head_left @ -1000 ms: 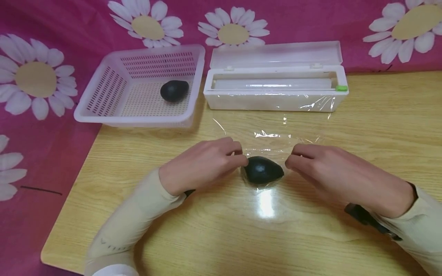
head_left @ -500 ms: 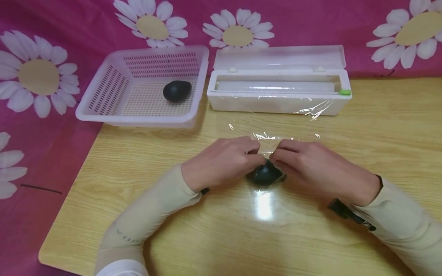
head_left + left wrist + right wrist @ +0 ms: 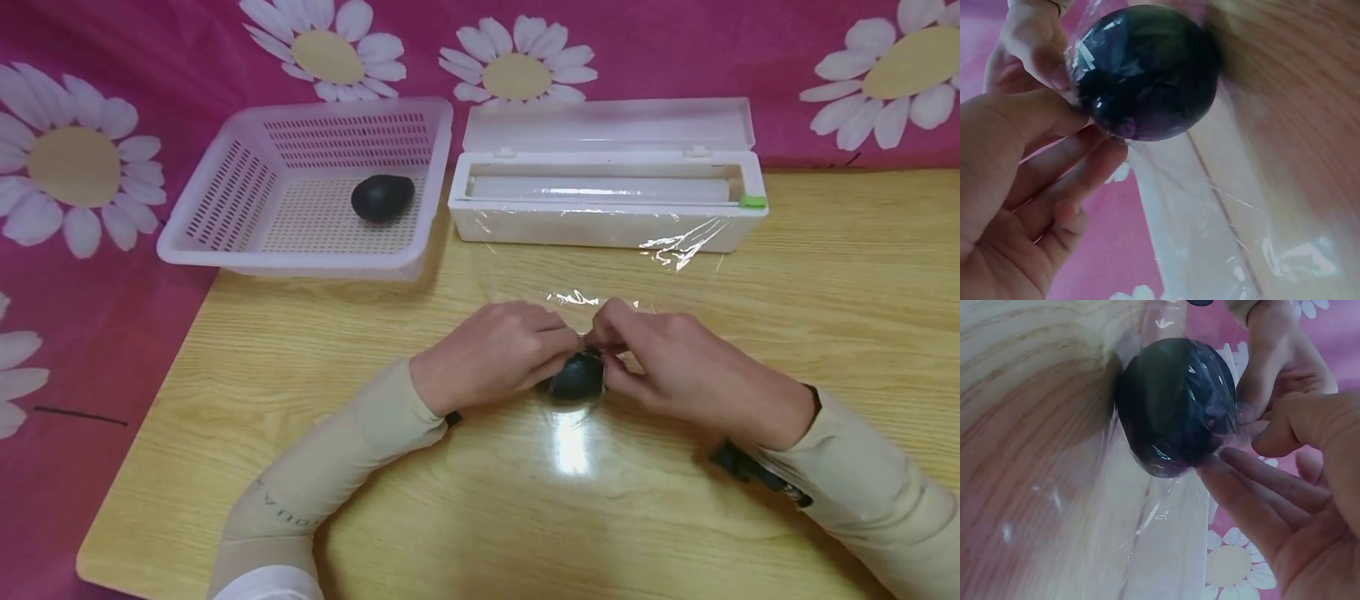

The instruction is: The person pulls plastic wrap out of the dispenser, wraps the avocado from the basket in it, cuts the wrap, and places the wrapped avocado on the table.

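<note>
A dark, shiny avocado (image 3: 577,379) lies on the table between my hands, with clear cling film (image 3: 577,297) drawn over part of it. My left hand (image 3: 510,350) pinches the film at the avocado's upper side, thumb and fingers right against the fruit in the left wrist view. From the other side, my right hand (image 3: 682,367) has thumb and fingertips at the gathered film. Wrinkled film clings to the avocado (image 3: 1172,406) in the right wrist view. The sheet still runs back to the white dispenser (image 3: 600,227).
Behind the hands, the dispenser's lid (image 3: 607,125) stands raised over a film roll (image 3: 600,189); a green slider (image 3: 752,202) sits at its right end. A pale perforated basket (image 3: 292,260) at back left holds another avocado (image 3: 382,198). A flowered pink cloth (image 3: 675,50) hangs behind the table.
Both hands have come inward from the avocado's sides and now meet over it, bringing the film across. My right fingers have spread apart somewhat since half a second ago.
</note>
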The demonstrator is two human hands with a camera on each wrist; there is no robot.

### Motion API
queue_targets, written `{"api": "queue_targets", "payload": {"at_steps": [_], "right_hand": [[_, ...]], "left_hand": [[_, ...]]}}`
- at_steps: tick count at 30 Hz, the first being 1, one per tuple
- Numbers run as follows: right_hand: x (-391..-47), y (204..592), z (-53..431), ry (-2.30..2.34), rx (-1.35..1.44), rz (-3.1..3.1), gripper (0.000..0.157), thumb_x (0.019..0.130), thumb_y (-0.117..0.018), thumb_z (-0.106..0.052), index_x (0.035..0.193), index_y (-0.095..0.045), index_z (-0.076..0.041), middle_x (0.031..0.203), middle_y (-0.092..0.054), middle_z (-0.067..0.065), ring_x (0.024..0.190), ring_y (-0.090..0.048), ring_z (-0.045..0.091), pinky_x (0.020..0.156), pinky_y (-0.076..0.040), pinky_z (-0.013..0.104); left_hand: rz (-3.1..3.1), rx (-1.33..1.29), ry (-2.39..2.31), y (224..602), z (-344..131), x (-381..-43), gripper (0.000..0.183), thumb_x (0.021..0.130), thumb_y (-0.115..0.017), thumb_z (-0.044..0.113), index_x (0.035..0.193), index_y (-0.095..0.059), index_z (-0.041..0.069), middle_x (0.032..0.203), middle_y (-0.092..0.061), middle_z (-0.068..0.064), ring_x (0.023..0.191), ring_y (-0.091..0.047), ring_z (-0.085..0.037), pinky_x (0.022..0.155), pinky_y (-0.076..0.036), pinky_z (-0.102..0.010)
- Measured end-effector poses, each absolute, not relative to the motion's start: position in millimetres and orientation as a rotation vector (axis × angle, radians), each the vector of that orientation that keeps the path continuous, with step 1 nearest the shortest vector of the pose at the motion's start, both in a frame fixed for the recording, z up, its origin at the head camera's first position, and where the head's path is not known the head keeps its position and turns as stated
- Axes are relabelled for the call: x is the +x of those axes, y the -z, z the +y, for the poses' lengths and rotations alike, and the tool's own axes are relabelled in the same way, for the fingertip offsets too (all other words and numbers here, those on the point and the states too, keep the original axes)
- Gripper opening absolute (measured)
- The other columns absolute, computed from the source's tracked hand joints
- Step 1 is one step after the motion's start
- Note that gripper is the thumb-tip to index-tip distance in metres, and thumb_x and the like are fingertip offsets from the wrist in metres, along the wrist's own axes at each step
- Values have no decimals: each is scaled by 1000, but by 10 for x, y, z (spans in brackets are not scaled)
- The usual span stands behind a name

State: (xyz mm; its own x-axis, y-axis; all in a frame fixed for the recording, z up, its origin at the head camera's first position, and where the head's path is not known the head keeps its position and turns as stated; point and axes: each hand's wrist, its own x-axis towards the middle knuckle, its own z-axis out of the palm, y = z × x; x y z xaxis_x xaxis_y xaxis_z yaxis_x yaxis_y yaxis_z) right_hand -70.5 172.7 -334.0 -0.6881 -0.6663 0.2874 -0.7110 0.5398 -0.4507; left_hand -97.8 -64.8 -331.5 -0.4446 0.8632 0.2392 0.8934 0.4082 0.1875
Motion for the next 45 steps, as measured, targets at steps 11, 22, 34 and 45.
{"api": "queue_targets", "payload": {"at_steps": [11,22,34,45], "right_hand": [[-698,3349,1749,-944,1248,-2742,65,89,-73,-8,145,-41,-7,139,-60,12,107,-76,21,85,-64,37],[-723,3280,1844,-741,1255,-2695,53,84,-80,-16,132,-59,-9,133,-62,7,99,-69,15,84,-62,41],[-710,3423,1740,-579,1459,-2533,54,74,-92,-24,123,-70,-17,126,-64,9,115,-61,25,95,-57,45],[-719,3517,1686,-572,1448,-2518,39,90,-80,-29,129,-74,-26,122,-62,7,105,-57,22,85,-56,40]], "left_hand": [[-2565,-1587,568,3383,-671,-1023,29,105,-60,21,132,-69,19,128,-73,-2,119,-70,-15,103,-57,-30],[-2639,-1579,495,3374,-663,-1067,21,104,-62,21,118,-75,12,126,-71,-4,114,-71,-15,100,-58,-27],[-2738,-1454,620,3435,-642,-1123,21,106,-57,16,115,-75,10,119,-68,-4,101,-70,-11,86,-59,-23],[-2747,-1474,692,3469,-634,-1131,21,106,-56,15,114,-75,11,114,-71,-3,100,-70,-10,87,-58,-23]]}}
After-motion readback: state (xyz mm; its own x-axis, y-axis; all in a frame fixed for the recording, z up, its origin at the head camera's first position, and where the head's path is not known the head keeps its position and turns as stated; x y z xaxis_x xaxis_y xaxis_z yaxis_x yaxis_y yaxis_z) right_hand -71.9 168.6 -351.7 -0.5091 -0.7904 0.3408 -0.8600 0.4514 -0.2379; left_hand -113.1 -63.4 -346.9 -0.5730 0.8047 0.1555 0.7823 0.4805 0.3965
